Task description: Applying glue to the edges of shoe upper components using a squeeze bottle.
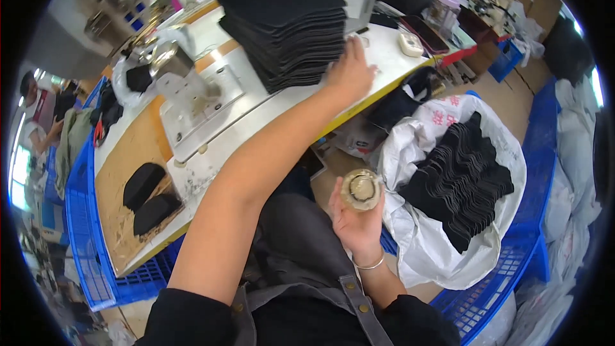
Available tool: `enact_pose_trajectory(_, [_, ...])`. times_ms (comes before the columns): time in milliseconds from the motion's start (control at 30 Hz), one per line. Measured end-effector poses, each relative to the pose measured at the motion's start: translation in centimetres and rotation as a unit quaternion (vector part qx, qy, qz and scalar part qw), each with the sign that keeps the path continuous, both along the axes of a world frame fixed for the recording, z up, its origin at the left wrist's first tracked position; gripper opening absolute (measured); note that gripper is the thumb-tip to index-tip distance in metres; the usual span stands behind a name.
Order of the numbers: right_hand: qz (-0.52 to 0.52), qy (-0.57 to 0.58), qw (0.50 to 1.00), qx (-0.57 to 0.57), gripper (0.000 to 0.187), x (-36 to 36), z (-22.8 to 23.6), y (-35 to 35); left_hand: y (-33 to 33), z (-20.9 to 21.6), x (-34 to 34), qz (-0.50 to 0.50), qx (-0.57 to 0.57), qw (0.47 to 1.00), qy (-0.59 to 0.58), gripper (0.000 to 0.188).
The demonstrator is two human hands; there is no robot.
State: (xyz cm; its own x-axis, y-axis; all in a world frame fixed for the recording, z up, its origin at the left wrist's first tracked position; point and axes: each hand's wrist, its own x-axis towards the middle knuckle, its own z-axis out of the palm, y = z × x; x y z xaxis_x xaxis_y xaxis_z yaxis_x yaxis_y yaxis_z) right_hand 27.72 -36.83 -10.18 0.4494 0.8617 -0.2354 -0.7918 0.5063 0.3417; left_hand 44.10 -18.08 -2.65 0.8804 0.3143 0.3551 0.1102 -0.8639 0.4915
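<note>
My left arm crosses over the white table [269, 115] to the tall stack of black fabric pieces [288, 32]. There my left hand [352, 74], slightly blurred, is beside the stack's right end; its thumb stands apart from the stretched fingers, and nothing shows in it. Held low in front of my body, my right hand [359, 227] has its fingers around a round, pale yellow translucent container [361, 190], seen end-on with a darker ring in its middle. A bangle circles the right wrist.
A sewing machine [186, 90] stands left of the stack, with two black padded pieces [144, 186] on the brown board nearby. To my right, a white sack [416, 243] full of black cut pieces [461, 179] sits by a blue crate [538, 186]. A person [41, 115] is at far left.
</note>
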Motion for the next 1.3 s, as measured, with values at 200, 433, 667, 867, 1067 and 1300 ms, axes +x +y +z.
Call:
enact_pose_trajectory(200, [-0.037,0.008,0.999,0.038,0.056,0.1,-0.6,-1.3,-2.9,4.9,-14.8,-0.147,-0.052,0.988,0.019,0.048])
enact_pose_trajectory(433, [0.013,-0.1,0.994,0.032,0.061,-3.3,3.9,2.3,4.9,5.5,-38.5,0.01,0.17,0.981,-0.09,0.031])
enact_pose_trajectory(667, [-0.003,-0.256,0.967,-0.017,0.065,-10.0,9.7,9.3,10.1,1.6,-53.2,0.279,0.168,0.944,-0.057,0.03])
enact_pose_trajectory(867, [0.038,-0.518,0.849,-0.096,0.062,-15.5,11.4,17.7,13.0,-2.2,-56.0,0.237,0.113,0.951,-0.163,0.024])
enact_pose_trajectory(1067, [-0.009,-0.708,0.666,-0.233,0.07,-18.3,11.3,23.9,13.7,-3.8,-55.9,0.245,0.082,0.933,-0.25,0.02])
enact_pose_trajectory(1300, [-0.065,-0.917,0.358,-0.165,0.068,-19.8,13.8,27.9,14.1,-3.4,-56.2,0.231,0.078,0.939,-0.243,0.018])
